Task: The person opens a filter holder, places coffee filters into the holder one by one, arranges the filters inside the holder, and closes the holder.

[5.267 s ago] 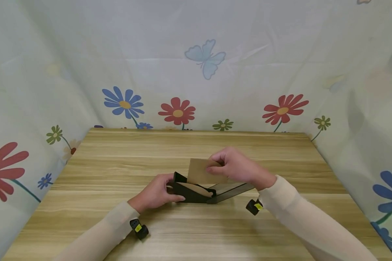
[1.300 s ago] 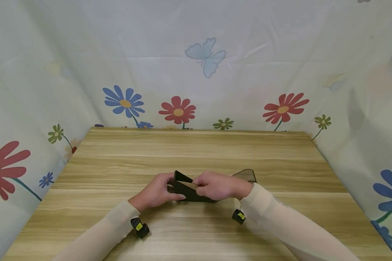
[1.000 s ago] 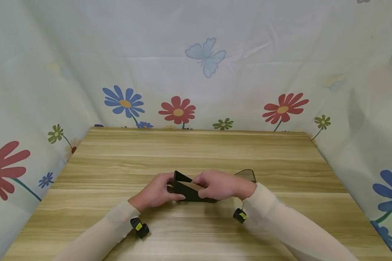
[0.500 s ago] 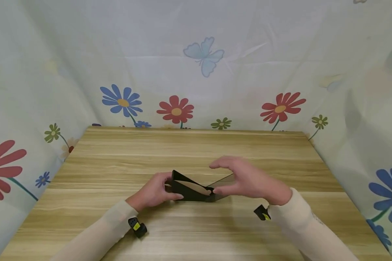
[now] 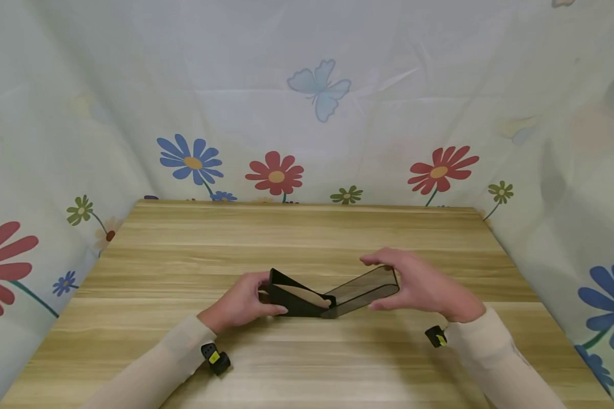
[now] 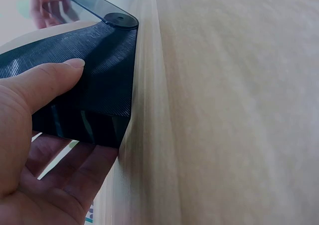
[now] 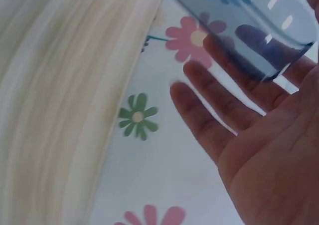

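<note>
A black box [image 5: 299, 304] with a hinged see-through lid [image 5: 363, 289] rests on the table, its lid swung open to the right. Brown paper [image 5: 297, 294] stands inside the black part. My left hand [image 5: 243, 304] grips the box's left end, thumb on the near side [image 6: 55, 83] and fingers underneath or behind. My right hand [image 5: 419, 287] is around the lid's far right end, thumb below and fingers above. In the right wrist view its fingers [image 7: 214, 100] are spread and nearly straight beside the lid [image 7: 259, 40]; whether they touch it, I cannot tell.
The wooden table [image 5: 225, 238] ends at a flower-printed cloth [image 5: 317, 130] hanging behind and at both sides. A small black wrist camera [image 5: 216, 359] sits at the left cuff, another camera [image 5: 436, 336] at the right.
Earlier my right hand held the brown paper above the box, then pushed it down inside. It has let go and moved right to the lid's end. My left hand keeps its grip.
</note>
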`<state>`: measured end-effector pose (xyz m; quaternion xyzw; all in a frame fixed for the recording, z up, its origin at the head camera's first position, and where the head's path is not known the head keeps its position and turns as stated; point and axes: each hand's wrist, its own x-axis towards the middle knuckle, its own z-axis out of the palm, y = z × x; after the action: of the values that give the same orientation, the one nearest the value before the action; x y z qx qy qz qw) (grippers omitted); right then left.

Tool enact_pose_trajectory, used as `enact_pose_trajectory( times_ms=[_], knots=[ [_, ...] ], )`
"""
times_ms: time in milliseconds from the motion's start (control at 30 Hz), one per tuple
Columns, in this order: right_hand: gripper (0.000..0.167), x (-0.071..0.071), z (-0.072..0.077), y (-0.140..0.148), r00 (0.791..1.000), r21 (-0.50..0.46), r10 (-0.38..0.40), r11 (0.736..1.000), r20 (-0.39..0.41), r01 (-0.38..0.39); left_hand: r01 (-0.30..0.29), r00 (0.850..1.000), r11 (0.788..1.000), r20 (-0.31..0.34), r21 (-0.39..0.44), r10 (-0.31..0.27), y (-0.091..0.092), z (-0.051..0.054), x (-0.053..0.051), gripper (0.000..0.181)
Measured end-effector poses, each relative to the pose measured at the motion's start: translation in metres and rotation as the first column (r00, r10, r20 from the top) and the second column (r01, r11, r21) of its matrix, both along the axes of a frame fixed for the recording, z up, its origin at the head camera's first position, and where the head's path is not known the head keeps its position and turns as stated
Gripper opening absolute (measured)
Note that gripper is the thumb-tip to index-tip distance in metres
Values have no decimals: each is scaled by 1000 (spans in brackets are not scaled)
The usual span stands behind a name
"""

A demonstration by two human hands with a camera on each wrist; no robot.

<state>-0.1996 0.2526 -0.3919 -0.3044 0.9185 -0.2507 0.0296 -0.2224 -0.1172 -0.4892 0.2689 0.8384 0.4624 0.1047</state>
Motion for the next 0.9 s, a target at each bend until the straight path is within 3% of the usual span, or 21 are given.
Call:
enact_pose_trajectory(
  times_ms=[233,400,567,900],
  knots=[
    [89,-3,-21,16,992,-205,-16,978,124,41,-2,1000,1000,12,18,2,0,-2,1,37],
    [63,-3,-31,23,987,-326,-2,944,160,55,-5,1000,1000,6,9,5,0,-2,2,36],
    [38,-3,-38,26,989,-389,13,920,150,47,-8,1000,1000,-10,-2,8,0,-1,2,36],
    [35,-2,-42,27,988,-436,17,899,152,51,-6,1000,1000,-18,6,6,1,-2,2,35]
  ],
)
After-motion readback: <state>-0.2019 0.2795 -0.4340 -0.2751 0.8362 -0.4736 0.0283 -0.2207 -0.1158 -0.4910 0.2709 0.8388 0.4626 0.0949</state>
